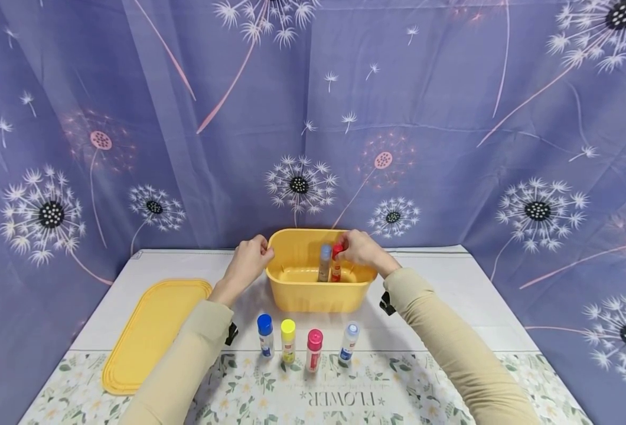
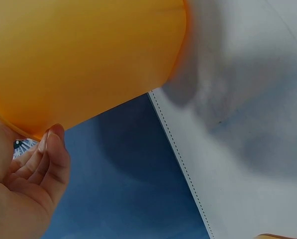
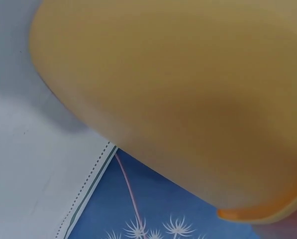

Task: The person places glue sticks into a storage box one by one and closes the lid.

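Observation:
A yellow plastic bin [image 1: 315, 298] stands near the back of the table. My left hand [image 1: 249, 260] pinches its left rim; in the left wrist view the thumb and fingers of the left hand [image 2: 31, 184] meet at the bin's edge [image 2: 88, 64]. Over the right rim reaches my right hand [image 1: 363, 251], its fingertips on a red-capped glue stick [image 1: 336, 268] held upright inside the bin. Beside that one stands a pale-blue-capped glue stick [image 1: 324, 265]. The bin wall [image 3: 163, 99] hides most of the right hand in the right wrist view.
In front of the bin several glue sticks stand upright: blue-capped [image 1: 266, 336], yellow-capped [image 1: 288, 341], pink-capped [image 1: 314, 351] and light-blue-capped [image 1: 348, 342]. A yellow lid [image 1: 156, 330] lies flat at the left. Behind the table hangs a purple dandelion-print curtain [image 1: 228, 177].

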`<state>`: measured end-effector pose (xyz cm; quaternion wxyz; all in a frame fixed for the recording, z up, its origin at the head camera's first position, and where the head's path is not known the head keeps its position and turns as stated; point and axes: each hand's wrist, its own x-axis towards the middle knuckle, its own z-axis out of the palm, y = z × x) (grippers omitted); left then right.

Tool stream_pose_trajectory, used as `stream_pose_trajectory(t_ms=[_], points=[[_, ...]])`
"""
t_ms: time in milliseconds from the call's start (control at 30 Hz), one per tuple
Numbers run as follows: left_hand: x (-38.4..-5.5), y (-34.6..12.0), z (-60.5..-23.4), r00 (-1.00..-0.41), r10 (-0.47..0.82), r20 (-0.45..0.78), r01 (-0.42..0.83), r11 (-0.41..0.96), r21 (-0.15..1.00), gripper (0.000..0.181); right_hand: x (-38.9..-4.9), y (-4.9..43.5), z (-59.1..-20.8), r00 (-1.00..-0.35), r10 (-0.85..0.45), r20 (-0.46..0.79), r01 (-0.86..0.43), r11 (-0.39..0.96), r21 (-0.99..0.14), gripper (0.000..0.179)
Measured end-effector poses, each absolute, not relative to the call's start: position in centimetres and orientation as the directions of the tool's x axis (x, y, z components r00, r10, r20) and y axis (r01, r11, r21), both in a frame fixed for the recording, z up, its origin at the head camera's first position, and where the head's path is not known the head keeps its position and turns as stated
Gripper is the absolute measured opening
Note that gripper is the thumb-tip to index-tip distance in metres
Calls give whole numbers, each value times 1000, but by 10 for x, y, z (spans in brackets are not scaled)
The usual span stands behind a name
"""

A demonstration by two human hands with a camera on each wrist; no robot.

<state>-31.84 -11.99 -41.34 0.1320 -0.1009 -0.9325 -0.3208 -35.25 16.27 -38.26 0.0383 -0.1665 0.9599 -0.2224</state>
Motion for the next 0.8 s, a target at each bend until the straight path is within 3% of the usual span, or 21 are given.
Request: stream_pose_trajectory(t_ms=[400, 800], points=[[-318, -120, -411, -939, 105, 329, 287, 768, 573, 16, -352, 163, -382, -930, -368, 7, -335, 836, -434, 19], [-319, -121, -411, -942, 113, 317, 284, 771, 570, 17, -342, 168, -360, -928, -371, 20, -342, 830, -440, 58]])
